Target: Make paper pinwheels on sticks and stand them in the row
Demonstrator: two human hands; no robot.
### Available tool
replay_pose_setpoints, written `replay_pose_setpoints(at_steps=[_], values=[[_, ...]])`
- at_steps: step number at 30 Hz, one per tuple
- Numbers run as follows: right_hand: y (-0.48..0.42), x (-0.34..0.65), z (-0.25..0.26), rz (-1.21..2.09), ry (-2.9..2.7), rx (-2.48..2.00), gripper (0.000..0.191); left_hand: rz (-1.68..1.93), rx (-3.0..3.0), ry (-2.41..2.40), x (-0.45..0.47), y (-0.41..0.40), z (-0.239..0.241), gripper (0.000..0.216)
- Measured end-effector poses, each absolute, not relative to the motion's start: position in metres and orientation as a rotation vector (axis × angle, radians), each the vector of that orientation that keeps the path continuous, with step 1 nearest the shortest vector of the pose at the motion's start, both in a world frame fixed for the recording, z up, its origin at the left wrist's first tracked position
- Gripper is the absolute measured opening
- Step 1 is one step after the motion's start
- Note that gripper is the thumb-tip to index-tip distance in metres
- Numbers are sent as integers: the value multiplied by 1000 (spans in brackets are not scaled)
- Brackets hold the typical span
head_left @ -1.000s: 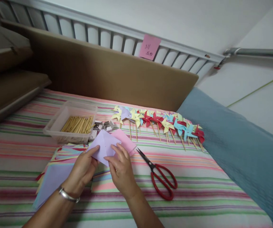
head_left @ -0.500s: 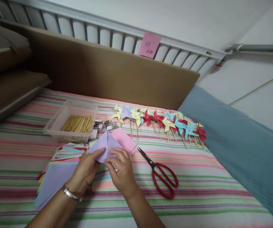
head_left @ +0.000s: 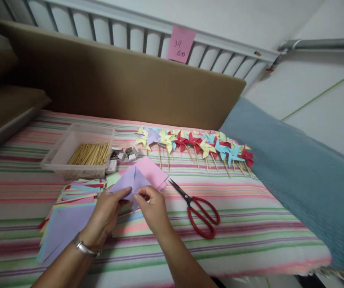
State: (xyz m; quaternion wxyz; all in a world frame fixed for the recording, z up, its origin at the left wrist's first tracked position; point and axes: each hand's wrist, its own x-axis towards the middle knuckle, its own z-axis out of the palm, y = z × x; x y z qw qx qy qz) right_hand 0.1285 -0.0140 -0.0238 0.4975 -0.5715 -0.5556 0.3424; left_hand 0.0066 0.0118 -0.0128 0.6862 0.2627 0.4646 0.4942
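A purple paper square (head_left: 135, 180), turned corner-up with slits running in from its corners, is held above the striped cloth. My left hand (head_left: 109, 208) grips its left side, thumb on top and a silver bangle at the wrist. On the right, my right hand (head_left: 150, 202) pinches the paper close to its middle with thumb and forefinger. Whether a small pin is between those fingertips I cannot make out. Pink paper squares (head_left: 151, 171) lie just behind the purple one. To the left is a fanned stack of coloured paper (head_left: 66, 224).
Red-handled scissors (head_left: 194, 206) lie right of my hands. A clear plastic box (head_left: 54, 160) holds short wooden sticks (head_left: 90, 154), beside small open boxes (head_left: 131, 153). Finished paper pinwheels (head_left: 194, 142) lie in a row before a cardboard panel (head_left: 114, 88). The striped cloth (head_left: 243, 240) ends at lower right.
My right fingers have closed into a tighter pinch near the paper's middle, and its lower right edge now hangs lower. The whole view has shifted slightly, with things appearing farther left and higher.
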Motion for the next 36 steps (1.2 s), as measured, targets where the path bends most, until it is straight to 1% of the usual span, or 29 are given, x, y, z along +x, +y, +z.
replay_pose_setpoints(at_steps=[11,19,26,30,32,33,35,36], values=[[-12,128,-22,975,-1168,-1415,13,1098,622,1053,9,8,-13,21],[-11,128,-23,1029,-1107,-1433,13,1081,639,1043,9,5,-7,21],[-10,127,-27,997,-1101,-1449,9,1077,695,1090,10,3,-6,33],[-12,125,-29,1031,-1119,-1486,10,1111,709,1145,9,6,-13,32],[-11,130,-25,919,-1179,-1518,8,1100,706,1148,7,8,-16,32],[-10,133,-22,830,-1210,-1528,12,1086,705,1151,5,9,-16,32],[-8,142,-15,714,-1231,-1532,31,1043,712,1161,2,11,-15,33],[-7,146,-12,733,-1220,-1527,41,1019,718,1162,1,11,-14,34]])
